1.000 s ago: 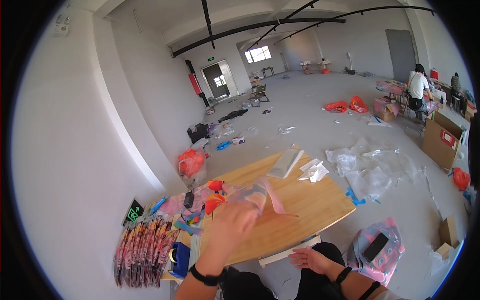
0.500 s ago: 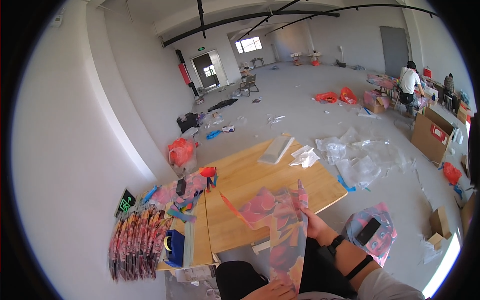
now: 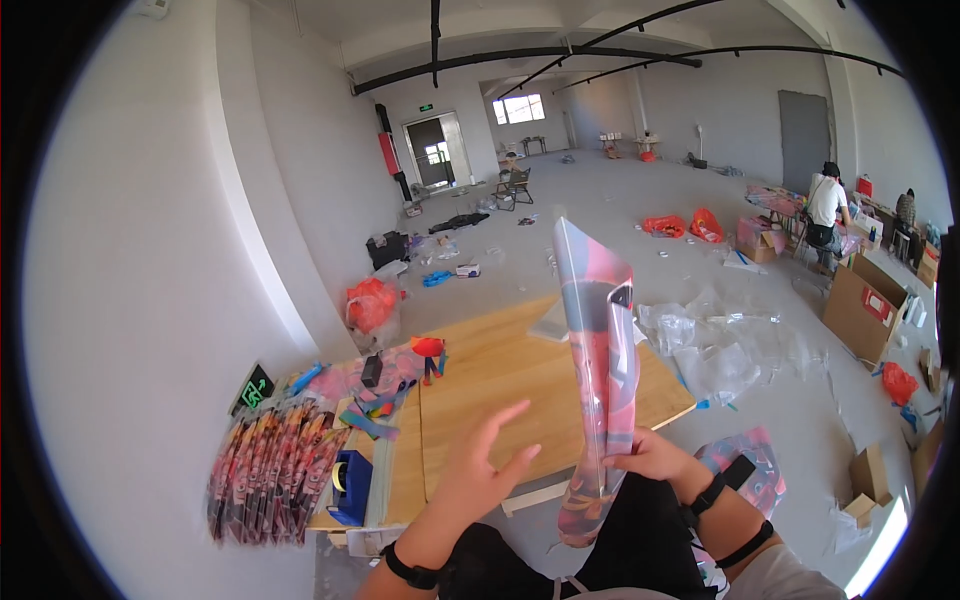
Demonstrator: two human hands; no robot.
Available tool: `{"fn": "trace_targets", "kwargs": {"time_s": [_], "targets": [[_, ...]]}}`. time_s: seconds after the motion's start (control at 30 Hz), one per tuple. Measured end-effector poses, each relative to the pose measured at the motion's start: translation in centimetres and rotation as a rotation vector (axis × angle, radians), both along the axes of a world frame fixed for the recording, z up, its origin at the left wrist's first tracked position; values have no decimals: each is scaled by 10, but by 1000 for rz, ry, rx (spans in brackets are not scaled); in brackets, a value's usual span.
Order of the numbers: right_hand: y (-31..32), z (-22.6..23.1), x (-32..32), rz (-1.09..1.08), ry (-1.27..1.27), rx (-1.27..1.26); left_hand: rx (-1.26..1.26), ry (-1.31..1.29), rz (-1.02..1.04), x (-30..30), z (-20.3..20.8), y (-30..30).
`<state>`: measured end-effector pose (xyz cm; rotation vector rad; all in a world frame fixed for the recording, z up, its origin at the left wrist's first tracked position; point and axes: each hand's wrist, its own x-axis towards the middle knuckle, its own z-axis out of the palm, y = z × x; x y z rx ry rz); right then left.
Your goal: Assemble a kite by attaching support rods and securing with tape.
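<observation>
My right hand [image 3: 660, 463] is closed around the lower part of a glossy folded printed plastic sheet [image 3: 600, 350]. The sheet is pink, grey and red, and stands upright over the near edge of the wooden table [image 3: 480, 390]. My left hand [image 3: 480, 478] is empty above the table's near left part, its fingers spread and apart from the sheet. To its left are a blue tape dispenser [image 3: 350, 488] with a yellowish roll and a row of long printed packs [image 3: 265, 470]. Further back lie a small black box [image 3: 372, 371] and rainbow-coloured strips [image 3: 370, 420].
Clear plastic wrapping [image 3: 720, 350] lies on the floor beyond the table. At my right, a dark phone [image 3: 739, 472] rests on a printed sheet [image 3: 765, 465]. A large cardboard box [image 3: 860, 308] stands at the right. Beyond it, a person in white [image 3: 826, 205] is at another table.
The printed sheet went from hanging low and spread out to upright and folded narrow. My left hand let go of its lower end and rose to the left. The view tilted up slightly.
</observation>
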<state>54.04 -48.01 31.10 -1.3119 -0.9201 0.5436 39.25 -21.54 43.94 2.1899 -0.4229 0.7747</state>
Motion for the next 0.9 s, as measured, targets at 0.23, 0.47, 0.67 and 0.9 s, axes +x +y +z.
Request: {"fn": "trace_targets", "kwargs": {"time_s": [0.23, 0.47, 0.67, 0.9], "targets": [[-7, -12, -32, 155, -175, -95, -261, -203, -216, 51, 59, 31], [-15, -10, -40, 130, -142, -261, -294, 72, -367, 47, 67, 41], [-18, -27, -38, 149, 212, -20, -515, 112, -430, 39, 44, 43], [-11, -55, -10, -151, 660, 123, -663, 90, -213, 15, 15, 59]]}}
